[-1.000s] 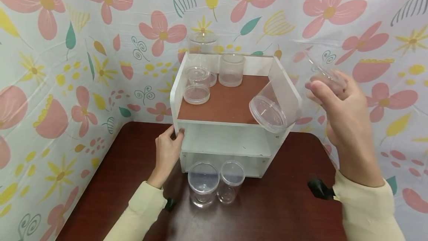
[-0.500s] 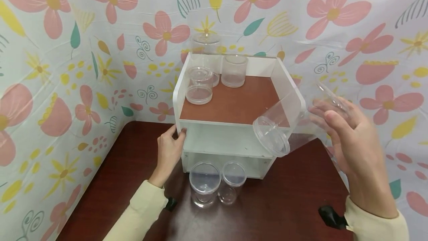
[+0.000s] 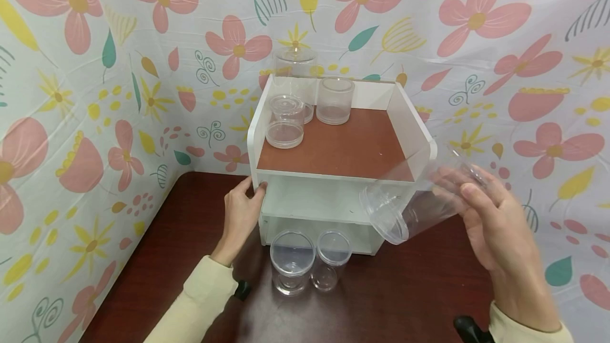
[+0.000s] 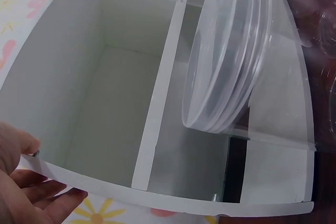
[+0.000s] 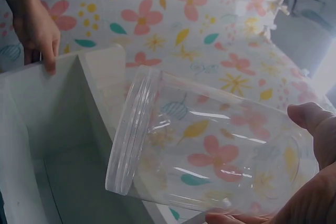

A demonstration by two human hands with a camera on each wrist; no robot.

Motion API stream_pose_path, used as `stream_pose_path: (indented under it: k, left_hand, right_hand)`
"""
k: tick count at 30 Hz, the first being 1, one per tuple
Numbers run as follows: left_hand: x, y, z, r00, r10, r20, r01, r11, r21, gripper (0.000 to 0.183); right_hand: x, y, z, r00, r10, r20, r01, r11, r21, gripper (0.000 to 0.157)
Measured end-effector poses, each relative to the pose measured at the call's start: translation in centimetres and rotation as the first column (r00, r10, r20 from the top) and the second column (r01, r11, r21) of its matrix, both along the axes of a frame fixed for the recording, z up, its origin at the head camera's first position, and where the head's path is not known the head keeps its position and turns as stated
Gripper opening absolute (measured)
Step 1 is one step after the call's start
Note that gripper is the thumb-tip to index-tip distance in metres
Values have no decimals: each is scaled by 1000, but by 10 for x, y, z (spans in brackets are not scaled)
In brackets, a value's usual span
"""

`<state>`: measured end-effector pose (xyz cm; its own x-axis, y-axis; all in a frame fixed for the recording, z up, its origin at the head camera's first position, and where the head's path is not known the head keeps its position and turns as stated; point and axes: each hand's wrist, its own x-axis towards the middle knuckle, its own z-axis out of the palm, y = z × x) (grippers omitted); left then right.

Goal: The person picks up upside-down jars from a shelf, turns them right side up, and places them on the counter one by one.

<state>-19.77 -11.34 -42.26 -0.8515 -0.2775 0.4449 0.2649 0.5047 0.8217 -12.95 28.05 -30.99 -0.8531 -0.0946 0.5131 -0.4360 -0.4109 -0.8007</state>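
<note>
My right hand [image 3: 500, 232] grips the base end of a large clear plastic jar [image 3: 429, 208], thumb on one side and fingers on the other. Tilted, the jar points its lid end down and left, in front of the small white shelf unit's [image 3: 329, 176] right side. In the right wrist view the jar [image 5: 220, 145] looks see-through, with a ridged lid [image 5: 128, 135]. My left hand [image 3: 240, 216] holds the front edge of the unit's left side panel; in the left wrist view its fingers [image 4: 47, 198] curl around that panel.
Several clear jars stand on the unit's brown top, including one at the back [image 3: 334, 102] and one at front left [image 3: 285, 128]. Two lidded jars, a wider one [image 3: 292, 263] and a narrower one [image 3: 331, 258], stand before the unit on the dark red table [image 3: 391, 300]. Flowered cloth [image 3: 143, 68] hangs behind.
My right hand has lowered the jar from over the unit's top right edge to in front of its open shelves. The left hand keeps its hold on the side panel.
</note>
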Motion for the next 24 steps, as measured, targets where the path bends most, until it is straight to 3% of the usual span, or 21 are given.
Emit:
stream_pose_path:
  k: [5,8,13,16,24]
  left_hand:
    - [1,-1,1,1000,-7,10,7,1000,-4,19]
    - [0,-2,1,1000,-7,11,7,1000,-3,20]
    - [0,-3,2,1000,-15,14,15,1000,-9,21]
    - [0,-3,2,999,-29,20,30,999,-14,22]
    - [4,-6,2,996,-76,43,77,997,-20,29]
  right_hand:
    - [0,2,-12,998,67,-17,-68,996,-61,36]
    - [2,2,-17,998,67,-3,-67,995,-78,35]
    - [8,0,-23,997,-31,71,31,1000,-5,38]
    - [10,-1,-27,994,-52,91,49,998,33,41]
    - [10,-5,-40,998,47,29,-47,999,27,42]
